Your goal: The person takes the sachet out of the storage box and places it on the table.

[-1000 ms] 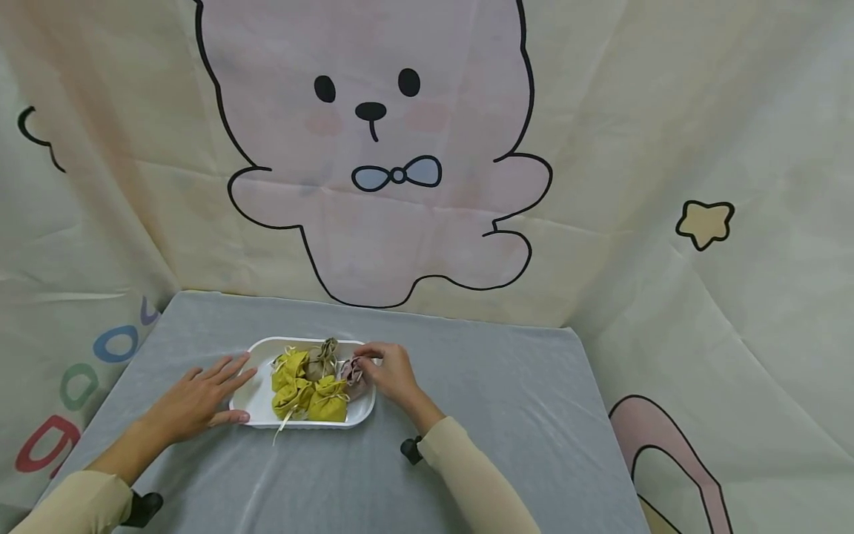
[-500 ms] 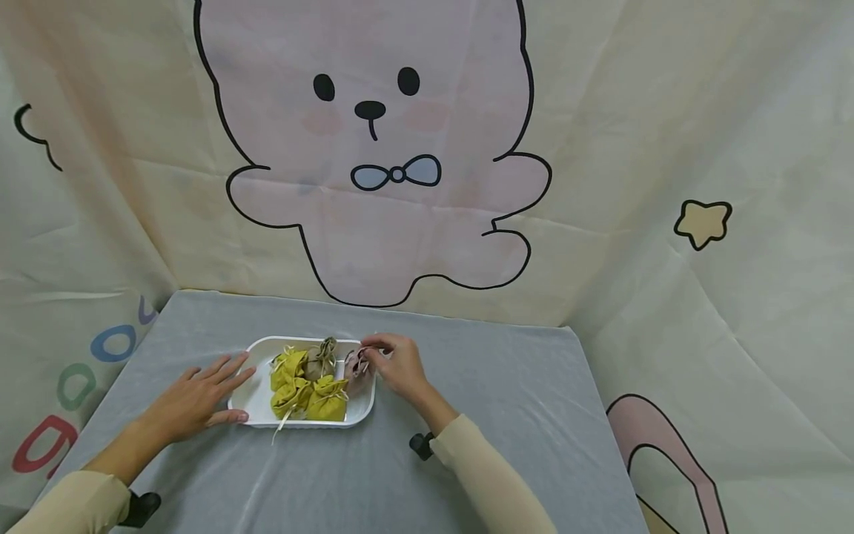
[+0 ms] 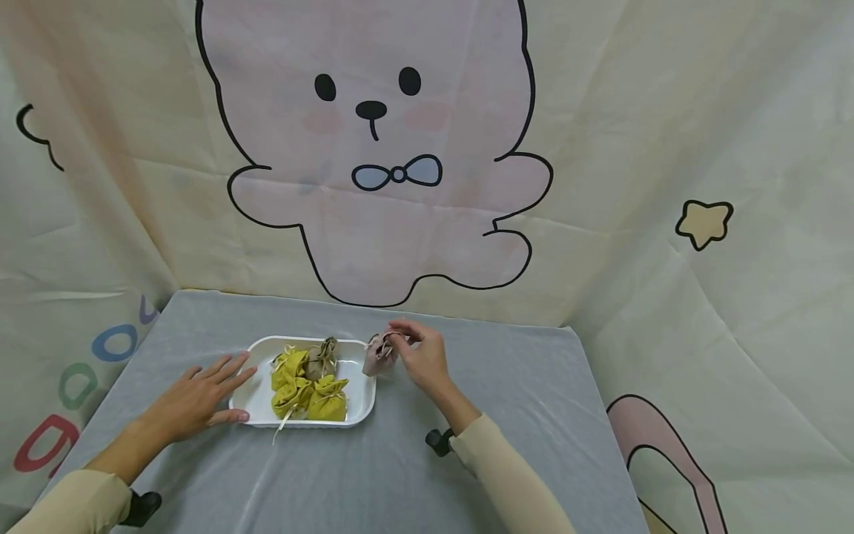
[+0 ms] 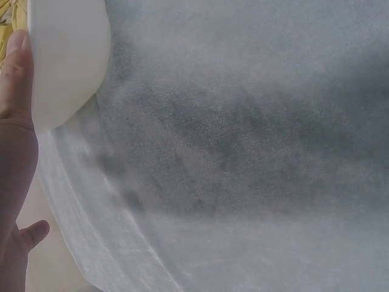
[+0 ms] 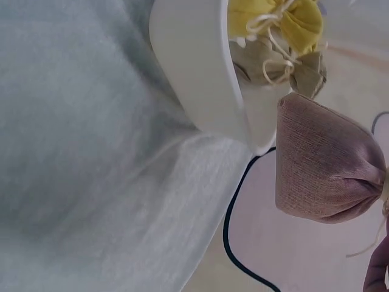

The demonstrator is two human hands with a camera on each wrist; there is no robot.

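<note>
My right hand (image 3: 424, 359) pinches a mauve drawstring pouch (image 3: 379, 354) by its gathered neck, at the right rim of a white tray (image 3: 360, 404). In the right wrist view the mauve pouch (image 5: 325, 161) hangs full and tied, with fingers at the right edge. Spread fingers of my left hand (image 3: 200, 397) rest on the tray's left end. Inside the tray sit several yellow pouches (image 3: 327, 402) and one grey-brown pouch (image 3: 322, 362), bunched together. The left wrist view shows part of the left hand (image 4: 15, 146) against the tray's wall (image 4: 70, 61).
Grey cloth (image 3: 507, 415) covers the table. Behind it hangs a cream curtain (image 3: 600, 148) printed with a pink bear; similar fabric flanks both sides. A dark wrist camera (image 3: 438, 442) is strapped beneath the right forearm.
My right hand has lifted the mauve pouch from among the others and carried it right and away, up to the tray's right rim. The left hand and tray stay put.
</note>
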